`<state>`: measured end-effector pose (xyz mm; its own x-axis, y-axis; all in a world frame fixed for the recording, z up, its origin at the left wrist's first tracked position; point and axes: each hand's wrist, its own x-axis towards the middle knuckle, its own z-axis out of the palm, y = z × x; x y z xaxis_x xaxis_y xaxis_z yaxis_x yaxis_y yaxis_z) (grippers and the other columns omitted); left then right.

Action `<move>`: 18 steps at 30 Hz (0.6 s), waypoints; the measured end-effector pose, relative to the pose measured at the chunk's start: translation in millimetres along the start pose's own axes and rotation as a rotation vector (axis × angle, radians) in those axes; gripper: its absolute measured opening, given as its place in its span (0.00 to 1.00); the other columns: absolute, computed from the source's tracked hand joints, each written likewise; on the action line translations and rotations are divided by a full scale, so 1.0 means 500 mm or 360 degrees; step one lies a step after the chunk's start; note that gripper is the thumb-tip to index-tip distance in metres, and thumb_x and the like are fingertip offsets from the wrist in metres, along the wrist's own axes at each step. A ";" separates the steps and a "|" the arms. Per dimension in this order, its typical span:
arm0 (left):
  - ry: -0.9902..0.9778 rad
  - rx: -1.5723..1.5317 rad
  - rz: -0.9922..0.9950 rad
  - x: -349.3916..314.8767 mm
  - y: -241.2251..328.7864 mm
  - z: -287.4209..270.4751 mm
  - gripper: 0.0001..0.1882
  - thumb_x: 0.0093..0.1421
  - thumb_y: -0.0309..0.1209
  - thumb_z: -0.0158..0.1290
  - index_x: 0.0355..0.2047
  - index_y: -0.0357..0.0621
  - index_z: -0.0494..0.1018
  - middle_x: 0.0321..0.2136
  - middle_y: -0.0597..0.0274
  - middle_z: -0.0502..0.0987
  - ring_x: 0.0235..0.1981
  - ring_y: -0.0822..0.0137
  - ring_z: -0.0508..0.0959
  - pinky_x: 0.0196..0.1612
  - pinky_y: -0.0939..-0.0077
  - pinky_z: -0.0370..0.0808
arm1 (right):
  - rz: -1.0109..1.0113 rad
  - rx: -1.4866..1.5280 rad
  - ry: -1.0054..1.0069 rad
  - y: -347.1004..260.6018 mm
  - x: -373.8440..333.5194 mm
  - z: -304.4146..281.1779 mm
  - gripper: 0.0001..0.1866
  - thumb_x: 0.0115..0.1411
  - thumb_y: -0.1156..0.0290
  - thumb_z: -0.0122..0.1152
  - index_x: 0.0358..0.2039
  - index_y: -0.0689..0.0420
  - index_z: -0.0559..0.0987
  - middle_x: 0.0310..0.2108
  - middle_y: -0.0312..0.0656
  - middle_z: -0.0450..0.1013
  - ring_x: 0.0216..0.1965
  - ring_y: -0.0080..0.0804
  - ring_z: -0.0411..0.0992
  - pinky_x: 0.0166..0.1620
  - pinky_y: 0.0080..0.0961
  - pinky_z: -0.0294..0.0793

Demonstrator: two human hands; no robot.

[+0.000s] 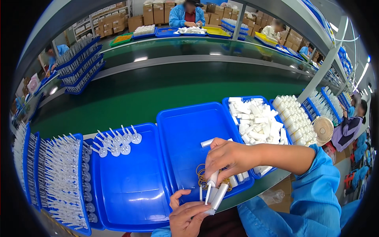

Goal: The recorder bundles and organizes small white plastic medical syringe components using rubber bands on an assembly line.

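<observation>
My left hand (187,219) is closed at the near edge of the middle blue tray (185,122), pinching several white plastic tubes (219,196) that stand up side by side. Above it my right hand (233,160) reaches down with its fingers closed around a white cylindrical piece (213,179). A thin white stem (208,193) runs from that piece down toward the left fingers; whether the two are joined, I cannot tell. Yellowish rubber bands (200,170) lie in the tray just beside my right fingers. Another white tube (207,143) rests behind the right hand.
Left of the middle tray, another blue tray (130,189) holds several clear round-based pieces with stems (118,138). Trays of upright stemmed pieces (63,177) stand farther left. A tray heaped with white tubes (256,118) sits at right, near a beige fan (323,129). Co-workers sit beyond the green conveyor (158,87).
</observation>
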<state>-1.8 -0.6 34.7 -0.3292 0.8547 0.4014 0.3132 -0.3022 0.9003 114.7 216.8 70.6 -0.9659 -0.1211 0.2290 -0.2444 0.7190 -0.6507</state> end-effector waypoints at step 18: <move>-0.0356 0.0114 0.0272 0.002 -0.005 -0.006 0.04 0.45 0.28 0.58 0.23 0.52 0.78 0.25 0.70 0.76 0.35 0.65 0.72 0.49 0.59 0.58 | 0.0170 0.0565 -0.0137 -0.064 -0.015 -0.011 0.05 0.58 0.72 0.52 0.33 0.60 0.72 0.30 0.42 0.68 0.33 0.36 0.69 0.34 0.29 0.67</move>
<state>-5.3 -0.2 33.2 -0.0640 0.8681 0.4922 0.4121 -0.4262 0.8053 130.1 198.2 93.6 -0.9875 -0.1263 0.0943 -0.1418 0.4504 -0.8815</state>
